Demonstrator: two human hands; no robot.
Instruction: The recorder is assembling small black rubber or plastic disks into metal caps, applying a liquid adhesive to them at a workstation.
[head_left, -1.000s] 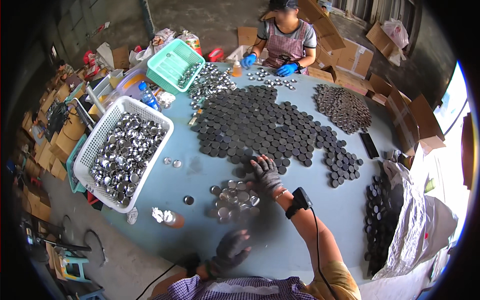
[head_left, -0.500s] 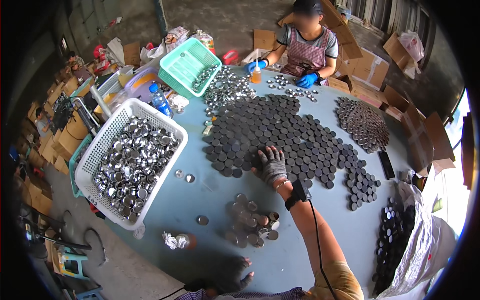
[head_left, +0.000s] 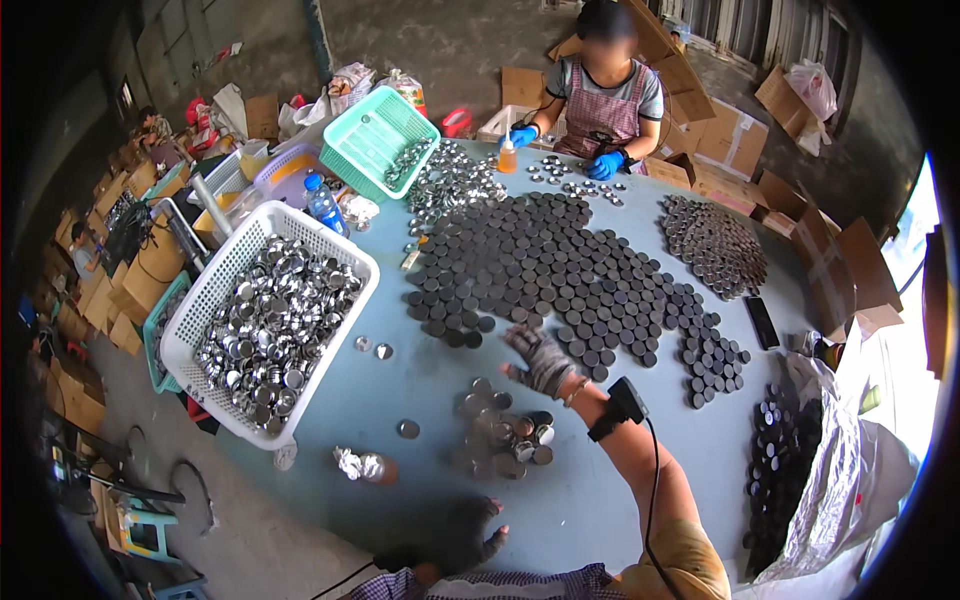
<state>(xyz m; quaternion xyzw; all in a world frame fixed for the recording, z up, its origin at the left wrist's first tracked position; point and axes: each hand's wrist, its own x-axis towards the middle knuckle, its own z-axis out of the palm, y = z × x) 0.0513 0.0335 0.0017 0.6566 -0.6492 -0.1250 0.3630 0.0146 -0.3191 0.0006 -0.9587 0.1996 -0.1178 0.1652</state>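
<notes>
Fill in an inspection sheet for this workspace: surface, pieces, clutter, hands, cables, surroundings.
Surface: blue-grey table, bare in places.
Pieces: dark discs spread mid-table; silver discs loose on the near side, others piled in the white basket.
Clutter: crumpled foil, blue-capped bottle.
Left hand: gloved, apparently open.
Right hand: gloved, open by the dark discs; contact unclear.
Cables: black cable along the right forearm.
Surroundings: co-worker opposite, cardboard boxes.

No readable words, labels, brands, numbers or signs anywhere in the head view.
</notes>
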